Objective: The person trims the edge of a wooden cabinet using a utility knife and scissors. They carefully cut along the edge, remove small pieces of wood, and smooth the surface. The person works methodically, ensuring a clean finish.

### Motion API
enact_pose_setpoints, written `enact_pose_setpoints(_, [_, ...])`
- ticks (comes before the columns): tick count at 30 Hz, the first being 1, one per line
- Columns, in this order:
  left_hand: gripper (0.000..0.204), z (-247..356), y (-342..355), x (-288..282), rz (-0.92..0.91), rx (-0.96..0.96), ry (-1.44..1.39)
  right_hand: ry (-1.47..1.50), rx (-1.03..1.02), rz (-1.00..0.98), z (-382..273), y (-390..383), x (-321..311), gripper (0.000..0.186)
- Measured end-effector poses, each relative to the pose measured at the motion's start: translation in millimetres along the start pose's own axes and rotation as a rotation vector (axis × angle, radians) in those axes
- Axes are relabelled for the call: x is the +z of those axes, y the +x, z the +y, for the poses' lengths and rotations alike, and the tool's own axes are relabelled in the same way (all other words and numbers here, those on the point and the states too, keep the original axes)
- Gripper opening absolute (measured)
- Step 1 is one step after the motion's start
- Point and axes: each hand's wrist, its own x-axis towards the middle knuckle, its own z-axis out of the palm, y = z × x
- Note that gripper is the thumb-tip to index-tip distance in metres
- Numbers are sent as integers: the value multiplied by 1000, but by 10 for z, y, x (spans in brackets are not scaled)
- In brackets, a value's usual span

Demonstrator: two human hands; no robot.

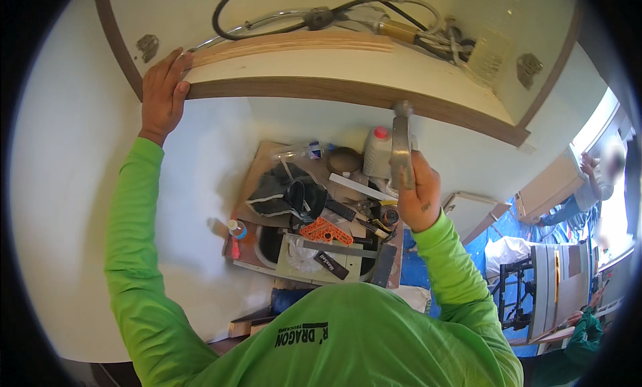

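My left hand grips the left end of the dark wooden edge of an open wall cabinet, its fingertips at pale wood strips lying on the shelf. My right hand holds a metal hammer upright, with its head just in front of that edge, right of centre. Whether the head touches the edge I cannot tell. Inside the cabinet lie black hoses and metal fittings and a clear bottle.
Below, a cluttered board and sink area holds a black bag, a white jug, an orange tool and bottles. At right are loose panels, blue floor sheeting and two other people.
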Motion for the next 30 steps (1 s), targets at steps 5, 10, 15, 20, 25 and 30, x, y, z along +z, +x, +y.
enact_pose_setpoints(5, [50,-262,-146,42,23,-4,36,-26,-50,-55,-234,135,475,17])
enact_pose_setpoints(10, [48,-340,-162,41,164,-13,193,20,-179,-70,-403,286,884,16])
enact_pose_setpoints(15, [56,-611,-33,118,443,-109,31,114,78,-54,-395,376,1201,21])
enact_pose_setpoints(20, [53,-544,33,155,600,-139,-132,21,-100,-79,-583,351,1459,29])
enact_pose_setpoints(25, [55,-612,-42,112,542,-136,-28,150,69,-165,-635,497,1870,21])
enact_pose_setpoints(30, [53,-533,-66,21,488,-189,-58,148,-80,-265,-918,677,2186,20])
